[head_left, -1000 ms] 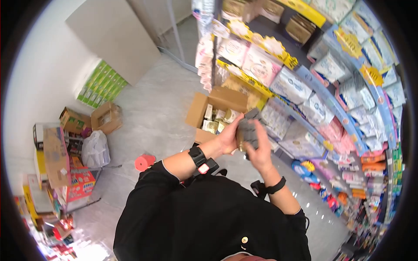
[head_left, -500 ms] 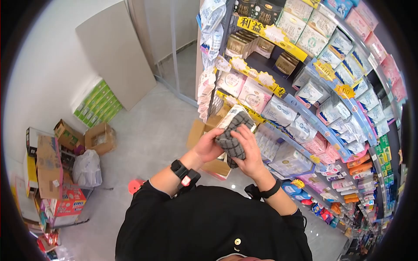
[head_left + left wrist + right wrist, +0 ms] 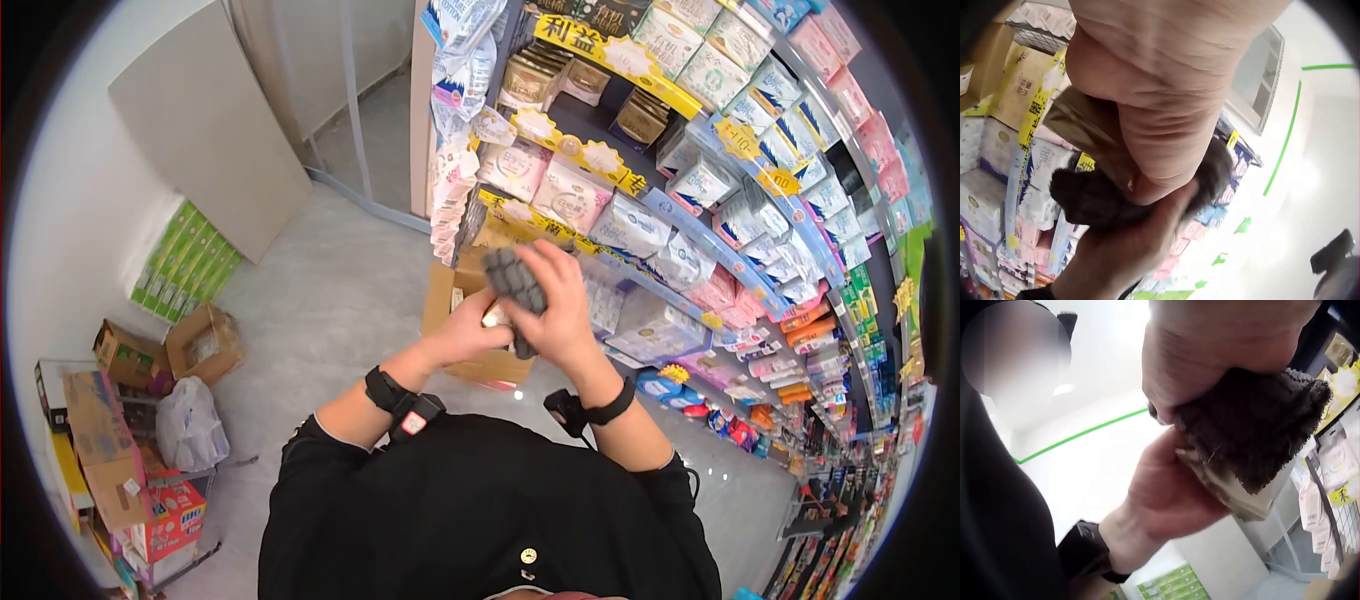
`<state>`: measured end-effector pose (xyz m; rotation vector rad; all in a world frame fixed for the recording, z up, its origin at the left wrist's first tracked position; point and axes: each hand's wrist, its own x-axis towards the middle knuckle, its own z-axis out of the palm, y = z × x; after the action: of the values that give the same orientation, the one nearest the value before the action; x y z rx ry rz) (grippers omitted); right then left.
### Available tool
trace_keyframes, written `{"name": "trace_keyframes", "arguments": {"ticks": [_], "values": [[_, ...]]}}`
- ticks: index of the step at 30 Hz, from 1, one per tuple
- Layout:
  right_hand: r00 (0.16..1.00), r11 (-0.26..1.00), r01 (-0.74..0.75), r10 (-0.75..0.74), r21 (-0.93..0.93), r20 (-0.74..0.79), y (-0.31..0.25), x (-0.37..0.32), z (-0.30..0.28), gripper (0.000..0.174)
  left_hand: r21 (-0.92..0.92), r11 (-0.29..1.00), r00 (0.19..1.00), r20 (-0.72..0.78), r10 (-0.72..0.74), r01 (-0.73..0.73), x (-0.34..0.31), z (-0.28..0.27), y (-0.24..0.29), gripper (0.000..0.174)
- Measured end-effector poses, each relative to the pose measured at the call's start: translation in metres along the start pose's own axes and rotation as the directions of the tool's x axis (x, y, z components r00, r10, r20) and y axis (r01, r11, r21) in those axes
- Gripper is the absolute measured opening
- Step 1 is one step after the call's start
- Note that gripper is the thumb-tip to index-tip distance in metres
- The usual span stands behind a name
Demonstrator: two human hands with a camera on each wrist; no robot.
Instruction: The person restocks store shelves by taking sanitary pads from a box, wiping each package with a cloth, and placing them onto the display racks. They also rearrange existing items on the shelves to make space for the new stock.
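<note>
My left hand (image 3: 466, 332) grips a small gold package (image 3: 1235, 495), most of which is hidden in the head view. My right hand (image 3: 562, 312) holds a dark grey checked cloth (image 3: 514, 280) over the package. In the right wrist view the cloth lies along the package's upper side, and the left fingers wrap it from below. The left wrist view shows the package's gold wrapper (image 3: 1088, 122) sticking out beside the cloth. Beneath both hands stands an open cardboard box (image 3: 440, 298), partly covered by them.
Shelves with packs (image 3: 573, 195) and yellow price strips rise ahead and to the right. A large board (image 3: 215, 130) leans on the left wall near stacked green packs (image 3: 185, 262). Cartons (image 3: 205, 342), a white plastic bag (image 3: 190, 425) and a red box (image 3: 172, 522) stand at the left.
The hands have come together from over the box, closer to the body. The package's pale side, exposed half a second ago, is now mostly behind the cloth and hands. The cloth has shifted over it.
</note>
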<state>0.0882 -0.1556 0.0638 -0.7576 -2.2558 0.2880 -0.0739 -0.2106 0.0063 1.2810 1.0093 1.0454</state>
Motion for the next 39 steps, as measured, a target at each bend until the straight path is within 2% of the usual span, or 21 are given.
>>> {"name": "trace_keyframes", "arguments": {"ticks": [2, 4, 5, 6, 8, 10, 11, 12, 13, 15, 17, 18, 19, 20, 21, 23, 24, 26, 29, 33, 39], "values": [[0.973, 0.963, -0.216, 0.226, 0.159, -0.051, 0.012, 0.002, 0.004, 0.054, -0.013, 0.999, 0.997, 0.054, 0.046, -0.046, -0.004, -0.003, -0.014, 0.067], [0.835, 0.677, -0.509, 0.537, 0.532, 0.116, 0.020, 0.001, 0.004, 0.045, -0.147, 0.988, 0.991, 0.124, 0.057, -0.038, -0.008, -0.006, -0.008, 0.075], [0.800, 0.573, -0.553, 0.569, 0.605, 0.193, 0.021, -0.002, -0.003, 0.040, -0.228, 0.974, 0.987, 0.161, 0.032, 0.006, -0.010, -0.007, -0.010, 0.077], [0.796, 0.570, -0.553, 0.578, 0.608, 0.181, 0.025, -0.006, -0.004, 0.040, -0.223, 0.975, 0.984, 0.176, 0.030, 0.010, -0.012, -0.007, -0.012, 0.077], [0.690, 0.094, -0.509, 0.639, 0.856, 0.340, 0.037, -0.021, -0.002, 0.038, -0.544, 0.838, 0.986, 0.153, 0.063, 0.031, -0.015, -0.007, -0.017, 0.069], [0.686, 0.089, -0.512, 0.641, 0.854, 0.344, 0.041, -0.036, 0.002, 0.045, -0.644, 0.760, 0.986, 0.163, 0.030, 0.084, -0.014, -0.012, -0.009, 0.065], [0.653, -0.039, -0.508, 0.634, 0.861, 0.414, 0.038, -0.045, 0.003, 0.046, -0.740, 0.662, 0.987, 0.161, -0.001, 0.121, -0.013, -0.016, -0.006, 0.062], [0.622, -0.167, -0.497, 0.615, 0.852, 0.484, 0.033, -0.051, 0.003, 0.047, -0.731, 0.669, 0.985, 0.171, -0.006, 0.131, -0.010, -0.018, -0.005, 0.062], [0.655, -0.205, -0.438, 0.594, 0.875, 0.467, 0.033, -0.056, 0.007, 0.049, -0.720, 0.681, 0.991, 0.111, -0.076, 0.133, -0.006, -0.020, -0.006, 0.058], [0.651, -0.213, -0.408, 0.614, 0.888, 0.446, 0.030, -0.057, 0.013, 0.051, -0.700, 0.700, 0.988, 0.059, -0.146, 0.145, 0.001, -0.021, -0.006, 0.053], [0.626, -0.219, -0.395, 0.647, 0.892, 0.436, 0.028, -0.056, 0.013, 0.053, -0.290, 0.957, 0.980, -0.178, -0.085, 0.030, 0.005, -0.018, -0.006, 0.048], [0.621, -0.227, -0.391, 0.650, 0.892, 0.438, 0.029, -0.058, 0.015, 0.053, -0.287, 0.957, 0.980, -0.174, -0.093, 0.040, 0.005, -0.017, -0.004, 0.048], [0.616, -0.284, -0.358, 0.644, 0.890, 0.453, 0.034, -0.059, 0.018, 0.052, 0.177, 0.968, 0.934, -0.281, 0.220, -0.175, 0.007, -0.017, 0.001, 0.054], [0.616, -0.336, -0.325, 0.634, 0.884, 0.468, 0.039, -0.060, 0.021, 0.051, 0.613, 0.729, 0.815, -0.229, 0.533, -0.305, 0.008, -0.016, 0.007, 0.060], [0.599, -0.389, -0.314, 0.627, 0.866, 0.499, 0.046, -0.064, 0.025, 0.049, 0.614, 0.730, 0.815, -0.232, 0.530, -0.300, 0.006, -0.011, 0.015, 0.060], [0.597, -0.421, -0.295, 0.619, 0.858, 0.510, 0.043, -0.061, 0.023, 0.049, 0.870, 0.335, 0.786, 0.092, 0.611, -0.362, 0.000, 0.001, 0.028, 0.086], [0.598, -0.447, -0.271, 0.616, 0.853, 0.513, 0.040, -0.058, 0.021, 0.049, 0.873, 0.337, 0.790, 0.084, 0.608, -0.352, 0.000, 0.004, 0.028, 0.086], [0.628, -0.403, -0.292, 0.604, 0.868, 0.491, 0.032, -0.055, 0.015, 0.048, 0.904, 0.318, 0.825, 0.061, 0.562, -0.284, 0.003, 0.007, 0.029, 0.110], [0.670, -0.349, -0.335, 0.565, 0.875, 0.481, 0.029, -0.056, 0.005, 0.048, 0.870, 0.392, 0.832, 0.037, 0.553, -0.299, 0.008, 0.009, 0.022, 0.117], [0.682, -0.311, -0.378, 0.543, 0.872, 0.490, 0.037, -0.061, 0.002, 0.050, 0.869, 0.381, 0.824, 0.052, 0.564, -0.315, 0.010, 0.008, 0.019, 0.117], [0.718, -0.242, -0.350, 0.551, 0.905, 0.425, 0.042, -0.047, -0.006, 0.049, 0.754, 0.581, 0.857, -0.047, 0.514, -0.307, -0.004, 0.004, 0.022, 0.111]]}}
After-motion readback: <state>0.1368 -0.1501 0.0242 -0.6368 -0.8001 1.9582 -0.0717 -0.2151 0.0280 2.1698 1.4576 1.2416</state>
